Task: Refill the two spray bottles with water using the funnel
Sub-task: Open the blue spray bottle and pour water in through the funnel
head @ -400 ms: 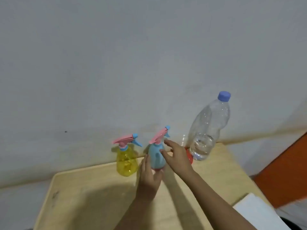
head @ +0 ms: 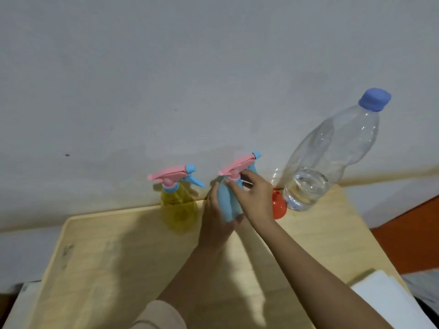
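Holds the small light-blue plastic spray bottle (head: 228,203) round its body in the left grip (head: 215,222), clenched on it, near the far edge of the pale wooden desk (head: 114,262); resting or just lifted, cannot tell. Pinches the collar under its pink trigger head (head: 237,165) with the right grip (head: 255,198), apparently to unscrew it. Just left of the blue bottle: a yellow translucent plastic spray bottle (head: 179,207), head on. Just right of it, behind the right wrist: a small red plastic funnel (head: 279,207), then a tall clear plastic water bottle with a blue cap (head: 332,157), only partly full. Risk of spinning the whole bottle rather than the head, given a slack left hold. Risk of knocking the funnel or toppling the tall bottle, given the right wrist so close.
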Demonstrator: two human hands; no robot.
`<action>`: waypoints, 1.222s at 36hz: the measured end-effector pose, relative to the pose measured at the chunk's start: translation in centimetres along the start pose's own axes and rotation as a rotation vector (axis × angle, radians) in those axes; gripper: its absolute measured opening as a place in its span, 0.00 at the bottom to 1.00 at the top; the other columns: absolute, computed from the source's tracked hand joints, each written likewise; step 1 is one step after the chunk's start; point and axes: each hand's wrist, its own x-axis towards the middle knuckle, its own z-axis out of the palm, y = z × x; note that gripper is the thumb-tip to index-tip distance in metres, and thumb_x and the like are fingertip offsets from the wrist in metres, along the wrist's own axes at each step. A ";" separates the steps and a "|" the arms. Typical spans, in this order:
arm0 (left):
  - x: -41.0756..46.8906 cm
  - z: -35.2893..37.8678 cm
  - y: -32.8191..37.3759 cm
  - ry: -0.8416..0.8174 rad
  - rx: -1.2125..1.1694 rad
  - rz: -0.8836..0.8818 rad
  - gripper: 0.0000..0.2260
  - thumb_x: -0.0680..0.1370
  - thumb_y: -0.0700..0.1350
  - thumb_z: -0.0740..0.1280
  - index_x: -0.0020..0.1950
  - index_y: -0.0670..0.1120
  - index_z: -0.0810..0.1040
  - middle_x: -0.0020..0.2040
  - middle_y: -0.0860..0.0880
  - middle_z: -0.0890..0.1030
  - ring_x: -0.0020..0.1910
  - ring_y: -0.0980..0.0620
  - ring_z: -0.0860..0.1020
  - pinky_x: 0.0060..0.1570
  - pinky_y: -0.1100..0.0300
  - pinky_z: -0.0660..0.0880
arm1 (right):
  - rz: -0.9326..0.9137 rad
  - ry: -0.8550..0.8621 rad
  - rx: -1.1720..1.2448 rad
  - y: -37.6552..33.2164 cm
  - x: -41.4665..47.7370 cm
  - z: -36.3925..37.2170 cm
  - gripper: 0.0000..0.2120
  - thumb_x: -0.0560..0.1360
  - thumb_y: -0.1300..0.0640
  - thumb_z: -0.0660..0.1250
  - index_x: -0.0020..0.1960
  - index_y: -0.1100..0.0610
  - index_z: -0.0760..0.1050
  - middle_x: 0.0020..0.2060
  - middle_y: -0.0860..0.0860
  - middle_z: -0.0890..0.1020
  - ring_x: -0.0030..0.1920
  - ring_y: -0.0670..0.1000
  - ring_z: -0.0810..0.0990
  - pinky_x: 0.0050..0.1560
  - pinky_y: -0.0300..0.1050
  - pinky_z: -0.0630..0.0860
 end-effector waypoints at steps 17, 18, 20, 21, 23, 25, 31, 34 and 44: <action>-2.6 -2.9 3.6 -0.160 -0.004 0.072 0.43 0.63 0.58 0.73 0.74 0.56 0.59 0.64 0.53 0.75 0.60 0.54 0.76 0.56 0.54 0.76 | 0.141 -0.167 0.414 -2.7 -0.3 -6.0 0.05 0.71 0.67 0.71 0.45 0.70 0.79 0.35 0.57 0.81 0.37 0.45 0.78 0.39 0.32 0.75; -2.7 -3.4 3.8 -0.203 -0.065 0.037 0.43 0.62 0.57 0.75 0.73 0.60 0.59 0.64 0.55 0.74 0.60 0.55 0.76 0.57 0.54 0.77 | 0.141 -0.200 0.428 -3.0 -0.3 -6.2 0.05 0.71 0.67 0.71 0.46 0.69 0.80 0.36 0.57 0.82 0.38 0.45 0.80 0.40 0.32 0.75; -2.8 -4.2 4.0 -0.300 -0.200 -0.025 0.42 0.62 0.53 0.78 0.69 0.68 0.60 0.64 0.58 0.73 0.61 0.56 0.75 0.58 0.52 0.77 | 0.141 -0.295 0.415 -3.4 -0.2 -6.9 0.05 0.71 0.67 0.70 0.48 0.65 0.81 0.38 0.53 0.84 0.41 0.45 0.82 0.43 0.33 0.76; -3.0 -4.6 4.1 -0.335 -0.239 -0.037 0.41 0.63 0.50 0.79 0.68 0.70 0.61 0.64 0.60 0.74 0.61 0.57 0.75 0.58 0.52 0.77 | 0.153 -0.351 0.406 -3.6 -0.2 -7.3 0.06 0.72 0.66 0.70 0.48 0.62 0.81 0.39 0.50 0.85 0.42 0.45 0.83 0.44 0.33 0.76; -3.6 -5.3 4.2 -0.377 -0.296 -0.038 0.40 0.64 0.47 0.79 0.65 0.73 0.62 0.62 0.64 0.74 0.61 0.57 0.75 0.56 0.54 0.78 | 0.179 -0.454 0.402 -3.8 -0.3 -8.0 0.08 0.74 0.66 0.67 0.52 0.60 0.80 0.43 0.49 0.86 0.47 0.46 0.83 0.49 0.35 0.77; -4.3 -5.6 4.3 -0.381 -0.316 -0.035 0.40 0.65 0.46 0.79 0.64 0.75 0.60 0.61 0.69 0.73 0.61 0.60 0.74 0.56 0.57 0.78 | 0.219 -0.499 0.430 -4.0 -0.9 -8.2 0.10 0.76 0.65 0.64 0.56 0.60 0.78 0.48 0.50 0.85 0.49 0.46 0.82 0.52 0.35 0.77; -6.7 -5.4 5.0 -0.250 -0.253 -0.031 0.40 0.62 0.57 0.76 0.65 0.77 0.56 0.65 0.61 0.71 0.63 0.56 0.73 0.60 0.51 0.75 | 0.265 -0.117 0.318 -4.9 -3.5 -5.5 0.12 0.65 0.50 0.78 0.43 0.50 0.76 0.38 0.46 0.80 0.38 0.45 0.79 0.39 0.38 0.75; -7.4 -5.6 4.9 -0.246 -0.241 -0.037 0.42 0.63 0.59 0.76 0.70 0.70 0.58 0.66 0.61 0.71 0.64 0.56 0.73 0.61 0.49 0.75 | 0.357 0.035 0.391 -4.6 -4.0 -5.1 0.16 0.60 0.51 0.81 0.42 0.51 0.76 0.35 0.48 0.80 0.41 0.50 0.80 0.48 0.50 0.78; -8.6 -6.9 5.4 -0.291 -0.170 0.000 0.42 0.64 0.59 0.76 0.72 0.68 0.57 0.70 0.60 0.68 0.67 0.55 0.70 0.61 0.48 0.74 | 0.401 -0.015 0.607 -5.2 -6.9 -4.6 0.21 0.64 0.51 0.77 0.53 0.58 0.76 0.46 0.54 0.81 0.46 0.51 0.80 0.49 0.47 0.77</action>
